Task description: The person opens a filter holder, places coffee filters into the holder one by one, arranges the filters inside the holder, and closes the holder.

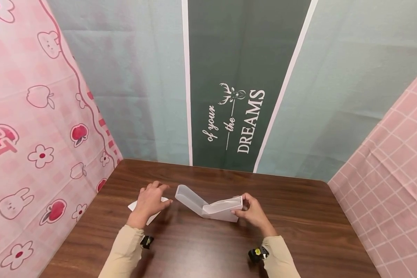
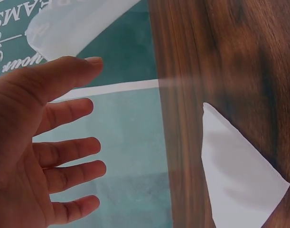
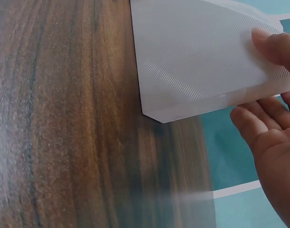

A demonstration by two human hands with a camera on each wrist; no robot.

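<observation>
A translucent white plastic case (image 1: 222,211) with a fold or hinge near its middle stands on edge on the table, its two halves spread in a wide V. My right hand (image 1: 251,212) pinches the right half at its end, thumb on the near face (image 3: 201,52) and fingers around the far side. The left half (image 1: 191,199) rises toward my left hand (image 1: 151,200) without touching it. That hand hovers with fingers spread and nothing in them. Below it lies a flat white folded piece (image 2: 242,171), like cloth or paper, partly hidden by the hand in the head view.
The dark wood-grain table (image 1: 201,247) ends at a green and teal printed curtain (image 1: 229,127). Pink patterned cloth (image 1: 38,154) hangs at the left, and pink checked cloth (image 1: 385,185) at the right.
</observation>
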